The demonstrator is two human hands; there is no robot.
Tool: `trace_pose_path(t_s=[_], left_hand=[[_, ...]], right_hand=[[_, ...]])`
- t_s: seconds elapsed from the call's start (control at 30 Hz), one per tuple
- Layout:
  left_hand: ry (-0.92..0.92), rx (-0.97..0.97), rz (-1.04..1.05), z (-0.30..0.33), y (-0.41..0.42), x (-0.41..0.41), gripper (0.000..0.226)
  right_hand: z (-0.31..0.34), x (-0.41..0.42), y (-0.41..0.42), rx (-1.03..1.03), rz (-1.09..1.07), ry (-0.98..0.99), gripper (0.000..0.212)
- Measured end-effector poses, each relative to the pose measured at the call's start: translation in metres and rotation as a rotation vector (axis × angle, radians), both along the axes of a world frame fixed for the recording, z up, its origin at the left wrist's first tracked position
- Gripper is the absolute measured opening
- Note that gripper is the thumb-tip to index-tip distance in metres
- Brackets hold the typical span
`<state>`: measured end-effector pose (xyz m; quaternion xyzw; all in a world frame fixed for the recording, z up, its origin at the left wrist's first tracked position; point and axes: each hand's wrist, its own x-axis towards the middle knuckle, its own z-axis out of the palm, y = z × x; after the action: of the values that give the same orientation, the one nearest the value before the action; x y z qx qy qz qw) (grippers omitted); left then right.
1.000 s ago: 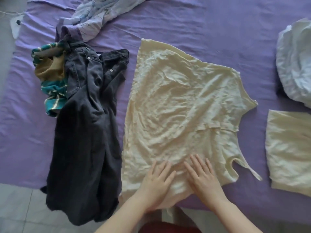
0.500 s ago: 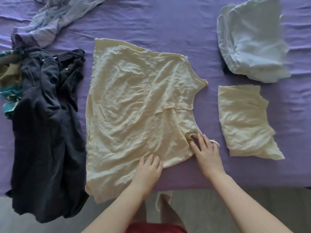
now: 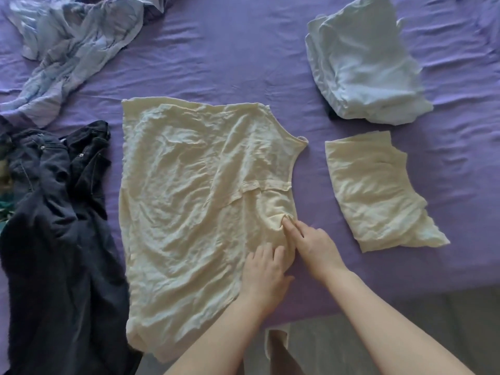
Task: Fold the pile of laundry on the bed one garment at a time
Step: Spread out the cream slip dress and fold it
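A wrinkled cream sleeveless top [image 3: 194, 201] lies spread flat on the purple bed sheet [image 3: 230, 58], its lower corner hanging over the bed's near edge. My left hand [image 3: 263, 274] rests flat on the top's near right corner, fingers straight. My right hand [image 3: 311, 243] is beside it, its fingers pushing into the cloth at the armhole, where the fabric bunches; the thin strap there is hidden. Whether those fingers pinch the cloth is unclear.
Dark jeans [image 3: 56, 228] lie at the left, hanging over the bed edge. A pale blue crumpled garment [image 3: 70, 47] is at the far left. A folded white garment [image 3: 362, 63] and a folded cream piece [image 3: 378, 196] sit at the right. Grey floor [image 3: 433, 320] shows below.
My right hand moved left onto the top's armhole edge, tucking the strap in, and my left hand slid right to meet it. The camera view shifted rightward.
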<state>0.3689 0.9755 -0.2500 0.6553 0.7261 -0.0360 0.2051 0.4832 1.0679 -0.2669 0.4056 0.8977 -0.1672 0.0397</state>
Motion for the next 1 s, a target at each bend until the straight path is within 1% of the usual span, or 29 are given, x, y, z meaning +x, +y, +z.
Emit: trace_pose_path(t_s=[0.07,0.1,0.13,0.17,0.2,0.23,0.27,0.3,0.37,0.47,0.5,0.57,0.63,0.7,0.73,0.77,0.83,0.87,0.93,0.97,1.0], left_hand=[[-0.039,-0.005,0.053,-0.002,0.02,0.013,0.061],[-0.052,-0.015,0.086,-0.003,0.028,0.016,0.057],[-0.051,0.006,0.127,-0.005,0.035,0.017,0.049],[-0.093,-0.002,0.189,-0.008,0.041,0.014,0.038],[-0.144,-0.024,0.256,-0.015,0.046,0.009,0.029],[-0.235,-0.061,0.315,-0.018,0.048,0.001,0.026],[-0.364,-0.076,0.387,-0.02,0.047,-0.009,0.023],[-0.458,-0.056,0.452,-0.022,0.046,-0.02,0.018],[-0.512,0.0,0.536,-0.021,0.043,-0.043,0.009],[-0.505,0.013,0.609,-0.013,0.041,-0.067,0.031],[-0.505,0.031,0.624,-0.01,0.042,-0.071,0.035],[-0.539,0.063,0.623,-0.004,0.043,-0.074,0.037],[-0.572,0.079,0.591,0.005,0.046,-0.073,0.037],[-0.584,0.091,0.554,0.013,0.048,-0.074,0.04],[-0.586,0.098,0.537,0.017,0.048,-0.075,0.041],[-0.594,0.103,0.512,0.021,0.048,-0.076,0.042],[-0.615,0.116,0.431,0.026,0.045,-0.078,0.045],[-0.62,0.126,0.377,0.028,0.043,-0.079,0.045],[-0.622,0.141,0.272,0.03,0.04,-0.081,0.041],[-0.616,0.133,0.232,0.031,0.039,-0.082,0.04],[-0.606,0.116,0.201,0.032,0.039,-0.082,0.041]], right_hand=[[-0.001,0.001,0.002,0.085,-0.057,0.065,0.077],[-0.003,0.003,0.003,0.143,-0.093,0.107,0.075],[-0.004,0.005,0.005,0.191,-0.121,0.131,0.072],[-0.005,0.007,0.008,0.234,-0.152,0.143,0.069],[-0.004,0.01,0.012,0.247,-0.184,0.138,0.067],[-0.003,0.013,0.016,0.256,-0.208,0.137,0.065],[-0.003,0.015,0.019,0.254,-0.227,0.143,0.061],[-0.002,0.017,0.021,0.248,-0.248,0.162,0.056],[0.001,0.015,0.024,0.219,-0.313,0.195,0.047],[0.006,0.001,0.014,0.239,-0.368,0.193,0.048],[0.008,-0.006,0.007,0.228,-0.372,0.214,0.049],[0.012,-0.02,-0.008,0.167,-0.385,0.258,0.046],[0.016,-0.033,-0.021,0.096,-0.479,0.297,0.036],[0.022,-0.043,-0.029,-0.05,-0.729,0.372,0.02],[0.025,-0.047,-0.03,-0.191,-0.89,0.427,0.016],[0.029,-0.051,-0.029,-0.356,-1.046,0.473,0.017],[0.036,-0.061,-0.025,-0.671,-1.302,0.604,0.029],[0.039,-0.067,-0.021,-0.824,-1.422,0.721,0.034],[0.042,-0.079,-0.016,-1.13,-1.618,1.019,0.039],[0.043,-0.083,-0.013,-1.238,-1.687,1.175,0.037],[0.044,-0.086,-0.01,-1.29,-1.747,1.324,0.031]])
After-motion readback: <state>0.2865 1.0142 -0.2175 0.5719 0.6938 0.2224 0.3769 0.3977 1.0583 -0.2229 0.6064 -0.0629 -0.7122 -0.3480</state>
